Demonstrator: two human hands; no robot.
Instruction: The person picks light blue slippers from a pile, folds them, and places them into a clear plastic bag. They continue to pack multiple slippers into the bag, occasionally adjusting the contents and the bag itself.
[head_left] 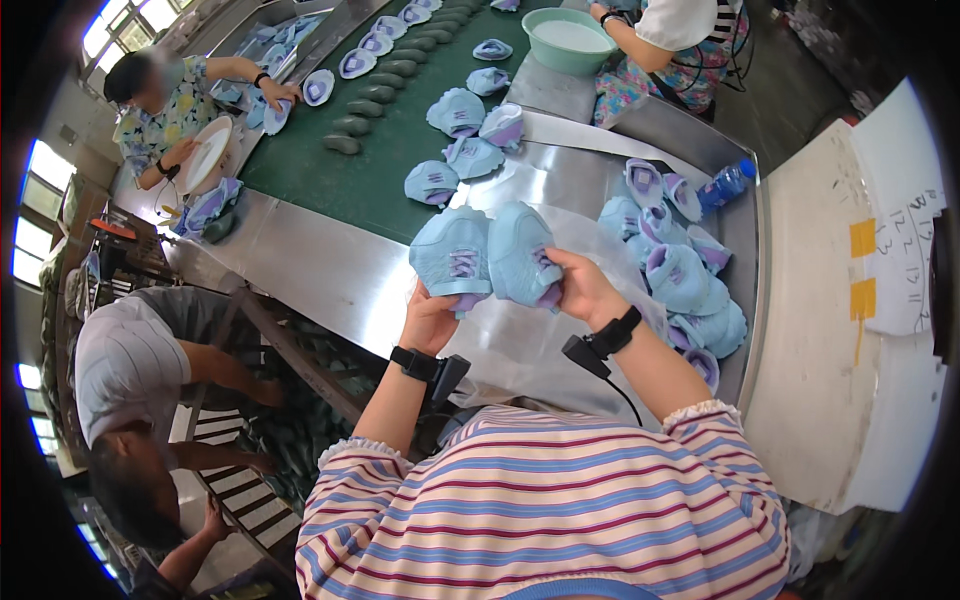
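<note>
Side by side over the metal worktop, I hold a pair of light blue shoe uppers with purple laces. My left hand is closed on the heel end of the left shoe upper. The right shoe upper is gripped by my right hand, thumb near its laces. Both toes point away from me, and the inner edges touch or nearly touch. Just beyond them, several more blue uppers lie along the edge of the green conveyor belt.
At the right, a metal tray holds a pile of blue uppers and a blue bottle. Dark shoe lasts line the belt. A green basin stands far off. Co-workers are at the far left, far right and near left.
</note>
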